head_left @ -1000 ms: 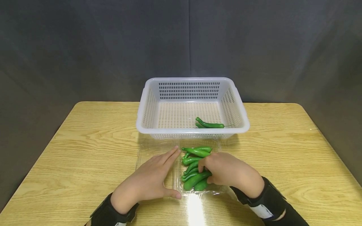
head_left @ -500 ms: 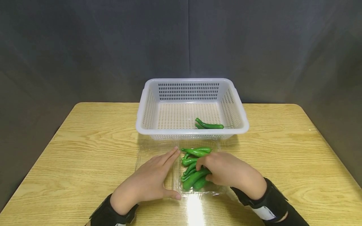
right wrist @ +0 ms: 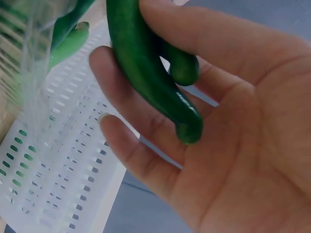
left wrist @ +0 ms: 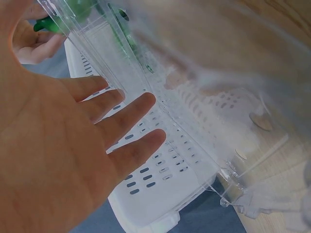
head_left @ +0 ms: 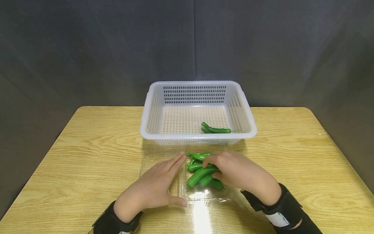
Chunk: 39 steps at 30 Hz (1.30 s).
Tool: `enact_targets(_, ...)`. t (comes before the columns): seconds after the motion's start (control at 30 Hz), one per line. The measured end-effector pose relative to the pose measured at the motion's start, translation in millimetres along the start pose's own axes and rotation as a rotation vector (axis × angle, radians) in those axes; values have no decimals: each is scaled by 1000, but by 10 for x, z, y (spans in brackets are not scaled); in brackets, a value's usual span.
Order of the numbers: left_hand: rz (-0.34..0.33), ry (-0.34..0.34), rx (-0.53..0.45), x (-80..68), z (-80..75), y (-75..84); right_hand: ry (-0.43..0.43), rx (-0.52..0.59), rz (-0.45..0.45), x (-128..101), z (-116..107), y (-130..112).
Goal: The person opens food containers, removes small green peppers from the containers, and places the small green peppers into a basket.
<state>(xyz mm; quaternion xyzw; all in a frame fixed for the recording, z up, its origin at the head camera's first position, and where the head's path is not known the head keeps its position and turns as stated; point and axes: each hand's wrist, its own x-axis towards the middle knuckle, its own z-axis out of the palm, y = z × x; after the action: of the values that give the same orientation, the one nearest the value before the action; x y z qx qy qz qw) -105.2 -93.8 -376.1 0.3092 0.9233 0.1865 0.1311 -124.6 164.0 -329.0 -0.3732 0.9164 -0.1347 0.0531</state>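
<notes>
The right hand (head_left: pixel 236 170) is curling its fingers (right wrist: pixel 141 102) round green chili peppers (head_left: pixel 201 174) — the right wrist view shows two of them (right wrist: pixel 150 73) pinned between the thumb and the other fingers. They are sitting just over the clear plastic clamshell tray (head_left: pixel 204 195), which is lying on the wooden table (head_left: pixel 87 143) just in front of the white perforated basket (head_left: pixel 198 136). More green peppers (head_left: pixel 197 157) are lying in the tray beside the held ones, towards the basket.

The left hand (head_left: pixel 156 185) is lying flat with its fingers straight and a little spread, holding nothing — it is pressing on the open left half of the tray, its fingertips (head_left: pixel 181 156) just beside the pile of peppers. In the left wrist view the palm (left wrist: pixel 53 160) is facing the clear plastic (left wrist: pixel 146 63), with the basket wall (left wrist: pixel 165 174) beyond it.

Inside the basket, near its front right corner, one green pepper (head_left: pixel 216 129) is resting on the floor, well apart from both hands.
</notes>
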Motion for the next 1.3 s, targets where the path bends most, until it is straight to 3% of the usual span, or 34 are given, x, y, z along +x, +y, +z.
enact_targets(0.83, 12, 9, -9, 1, -11, 3, 271, -35, -112, 39, -58, 108)
enact_targets(1.3, -2, -5, -1, -10, -16, 14, 425, -107, -95, 75, -61, 159)
